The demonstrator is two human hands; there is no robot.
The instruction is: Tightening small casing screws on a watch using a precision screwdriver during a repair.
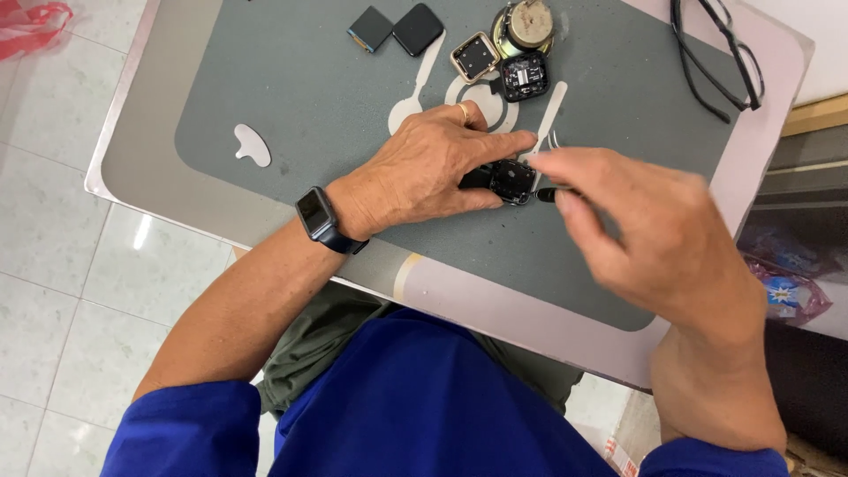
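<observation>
In the middle of the frame the left hand [433, 168] lies flat on the grey mat [291, 106], its thumb and forefinger closed around a small black watch body [512, 179] and pinning it to the surface [132, 168]. The right hand [658, 234] comes in from the right of the frame, blurred, its fingers pinched narrow on a small dark tool [548, 193] whose tip sits just beside the watch body — whether it touches cannot be told. A dark smartwatch [316, 215] is strapped on the left wrist and a ring sits on one finger of the left hand. Toward the top centre of the frame, well apart from the hands, lie loose parts: two dark square screens [395, 28] side by side, a pale-rimmed square watch case [475, 57], an opened black module [524, 77] touching it on the right, and a round metal part [525, 26] just above them. White outline shapes are printed on the mat, one alone in the left part of the frame. A pair of black-framed glasses [717, 55] rests at the upper right, partly on the mat. Below, at the bottom of the frame, blue sleeves and a blue shirt show above pale floor tiles — a red bag [31, 25] lies on the floor in the upper left corner.
</observation>
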